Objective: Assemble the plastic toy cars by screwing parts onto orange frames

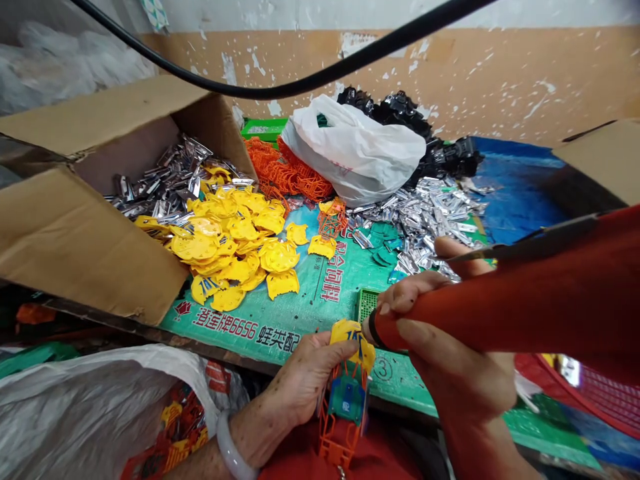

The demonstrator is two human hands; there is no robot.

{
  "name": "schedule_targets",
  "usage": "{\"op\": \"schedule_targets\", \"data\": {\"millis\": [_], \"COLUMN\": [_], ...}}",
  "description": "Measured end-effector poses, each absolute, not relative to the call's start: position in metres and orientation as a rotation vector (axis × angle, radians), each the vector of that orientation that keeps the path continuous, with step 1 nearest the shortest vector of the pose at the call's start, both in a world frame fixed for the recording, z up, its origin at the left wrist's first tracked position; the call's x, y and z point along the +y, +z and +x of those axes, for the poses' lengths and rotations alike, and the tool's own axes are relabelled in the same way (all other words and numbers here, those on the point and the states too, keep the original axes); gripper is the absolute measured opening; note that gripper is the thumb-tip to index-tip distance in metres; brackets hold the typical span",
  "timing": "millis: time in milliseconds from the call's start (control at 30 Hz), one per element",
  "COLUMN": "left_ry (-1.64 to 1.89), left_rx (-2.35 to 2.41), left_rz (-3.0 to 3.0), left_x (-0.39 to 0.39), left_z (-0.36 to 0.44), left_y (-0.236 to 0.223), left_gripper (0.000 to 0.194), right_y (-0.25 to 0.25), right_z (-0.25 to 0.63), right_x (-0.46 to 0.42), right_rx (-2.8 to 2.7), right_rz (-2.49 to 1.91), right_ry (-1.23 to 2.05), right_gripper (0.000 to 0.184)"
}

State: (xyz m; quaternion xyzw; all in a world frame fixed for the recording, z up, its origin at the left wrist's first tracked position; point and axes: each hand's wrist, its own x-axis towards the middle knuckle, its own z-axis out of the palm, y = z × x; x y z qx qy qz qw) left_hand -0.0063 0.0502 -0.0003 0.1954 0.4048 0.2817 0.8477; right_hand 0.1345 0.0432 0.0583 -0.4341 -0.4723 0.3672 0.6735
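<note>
My left hand [310,380] grips a small plastic assembly [347,400] with a yellow top, an orange lattice frame and a green centre. My right hand [453,347] is shut around a thick red-handled electric tool [500,307], whose black tip touches or nearly touches the yellow top. Loose yellow plastic pieces [230,243] lie heaped on a green printed woven mat [320,293]. Silver metallic pieces [417,227] lie just beyond my right hand, and small green pieces [380,243] sit beside them. A pale bangle [234,447] circles my left wrist.
A cardboard box [85,220] at left holds silver pieces. Orange lattices [285,170], a white plastic bag [355,150] and black parts [425,127] lie at the back by the wall. A black cable [300,83] crosses overhead. A white sack [85,413] sits at lower left.
</note>
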Motion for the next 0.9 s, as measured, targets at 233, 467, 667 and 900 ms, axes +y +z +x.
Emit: {"op": "schedule_targets", "data": {"millis": [233,467,667,900], "left_ry": [0.593,0.566,0.579,0.566], "left_rx": [0.9,0.973,0.936,0.944], "left_rz": [0.449,0.569,0.577,0.561], "left_x": [0.048,0.047,0.047,0.05], "left_z": [-0.007,-0.009,-0.011,-0.01], "left_y": [-0.001,-0.008,-0.01,-0.003], "left_gripper": [0.03,0.026,0.026,0.028], "right_y": [0.055,0.051,0.046,0.058], "right_z": [0.135,0.133,0.133,0.137], "right_x": [0.043,0.041,0.043,0.043], "right_rx": [-1.071,-1.07,-1.108,-1.062], "right_rz": [-1.037,-0.991,-0.985,-0.791], "right_ry": [0.823,0.877,0.824,0.9], "right_gripper": [0.021,0.026,0.037,0.058]}}
